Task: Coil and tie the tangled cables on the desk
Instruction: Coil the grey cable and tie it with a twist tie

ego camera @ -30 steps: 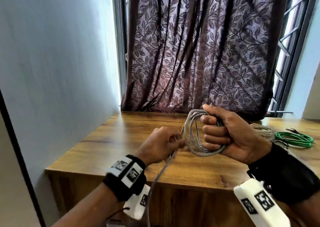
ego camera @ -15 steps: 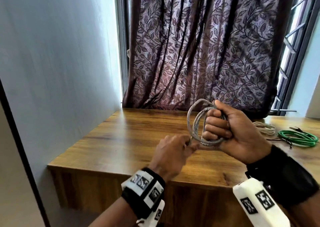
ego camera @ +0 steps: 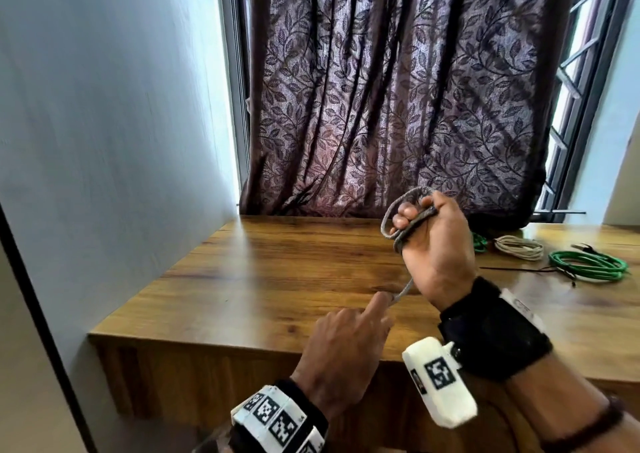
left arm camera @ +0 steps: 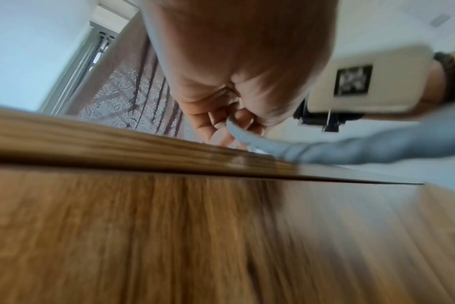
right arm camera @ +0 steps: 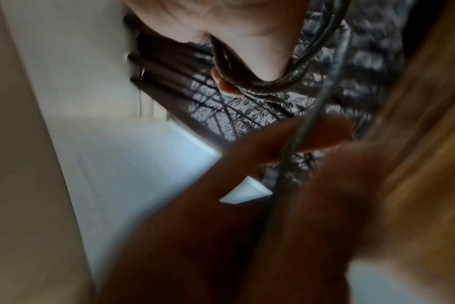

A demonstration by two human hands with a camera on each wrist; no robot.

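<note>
Your left hand (ego camera: 341,342) had dropped toward the bench's (ego camera: 277,279) front edge, pinching the grey cable (ego camera: 403,291) tail taut; right hand (ego camera: 434,245) clenched the coil, wrap apparently cinching.

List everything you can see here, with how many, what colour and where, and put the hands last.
grey cable: one, grey, coiled in the right hand above the desk, tail running down to the left hand
green cable: one coil, green, far right of the desk; another bit of green shows behind the right hand
cream cable: one coil, cream, on the desk left of the green coil
desk: one, brown wood
curtain: one, purple leaf pattern, behind the desk
left hand: pinches the grey tail near the desk's front
right hand: grips the grey coil
</note>
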